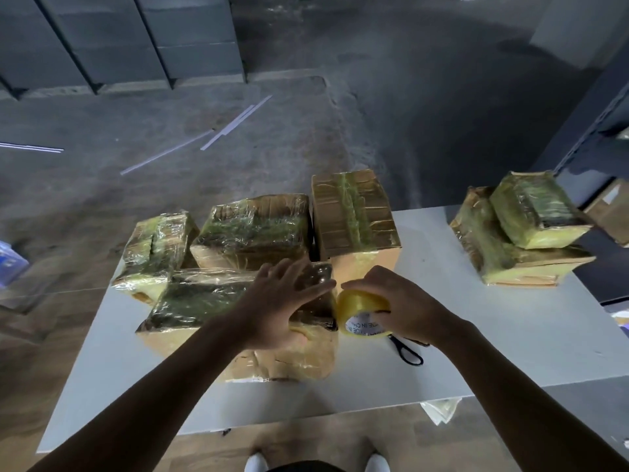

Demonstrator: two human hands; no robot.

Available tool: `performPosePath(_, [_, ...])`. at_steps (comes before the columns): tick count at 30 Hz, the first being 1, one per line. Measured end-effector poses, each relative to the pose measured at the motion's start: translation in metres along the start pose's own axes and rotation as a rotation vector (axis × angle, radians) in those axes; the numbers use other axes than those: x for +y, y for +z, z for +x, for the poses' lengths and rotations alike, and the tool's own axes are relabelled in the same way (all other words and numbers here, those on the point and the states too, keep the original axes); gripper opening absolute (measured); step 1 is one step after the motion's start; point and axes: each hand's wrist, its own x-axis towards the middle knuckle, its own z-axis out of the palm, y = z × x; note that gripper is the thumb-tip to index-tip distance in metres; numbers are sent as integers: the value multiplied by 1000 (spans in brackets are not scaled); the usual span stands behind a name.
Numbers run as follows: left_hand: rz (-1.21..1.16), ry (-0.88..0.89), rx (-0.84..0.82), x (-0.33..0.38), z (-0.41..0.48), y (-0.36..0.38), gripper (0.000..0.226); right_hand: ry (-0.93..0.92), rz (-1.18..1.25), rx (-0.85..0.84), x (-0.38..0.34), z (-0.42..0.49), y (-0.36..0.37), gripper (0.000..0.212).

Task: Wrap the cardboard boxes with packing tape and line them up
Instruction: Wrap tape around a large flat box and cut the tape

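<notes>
A large cardboard box, shiny with tape, lies nearest me on the white table. My left hand lies flat on its top with fingers spread. Just right of that box, my right hand grips a yellow roll of packing tape held against the box's right end. Three more taped boxes stand behind: a small one at left, a wider one in the middle, a taller one at right.
Two taped boxes are stacked at the table's far right, the upper on the lower. Black scissors lie on the table under my right wrist. The concrete floor with loose white strips spreads beyond; shelving stands at right.
</notes>
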Motion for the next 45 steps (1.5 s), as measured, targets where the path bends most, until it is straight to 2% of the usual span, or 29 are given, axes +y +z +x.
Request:
performPosePath(4, [-106, -54, 145, -18, -27, -17, 103, -54, 350, 270, -17, -3, 3, 67])
performPosePath(6, [-123, -74, 173, -25, -38, -23, 102, -99, 422, 307, -25, -1, 3, 70])
performPosePath(8, [-118, -86, 174, -27, -45, -26, 100, -133, 375, 269, -30, 3, -2, 69])
performPosePath(15, [-126, -106, 208, -24, -62, -20, 90, -204, -38, 84, -39, 11, -38, 67])
performPosePath(19, [-97, -101, 228, -26, -64, -26, 89, -169, -84, -8, -43, 11, -44, 63])
performPosePath(22, [-25, -99, 259, -24, -69, -28, 82, -239, -271, 15, -39, 12, -48, 57])
performPosePath(24, [3, -102, 307, -24, -72, -31, 80, -267, -397, -5, -29, 8, -43, 62])
performPosePath(27, [-18, -70, 389, -23, -71, -37, 79, -171, -279, -119, -19, 1, -29, 75])
performPosePath(29, [-109, -71, 450, -24, -69, -41, 79, -109, -59, -73, -20, -1, -26, 81])
performPosePath(32, [-285, -70, 560, -25, -67, -43, 82, -109, 162, 191, -22, -2, -30, 86])
performPosePath(35, [-405, -80, 689, -21, -62, -36, 86, -175, 252, 421, -32, -1, -46, 72])
performPosePath(37, [-469, -110, 727, -19, -59, -28, 86, -217, 186, 423, -42, 3, -56, 62])
performPosePath(40, [-523, -122, 722, -24, -62, -16, 85, -216, 86, 372, -59, 8, -59, 59])
performPosePath(45, [-469, -130, 586, -47, -78, -26, 89, -197, -87, 309, -84, 26, -63, 55])
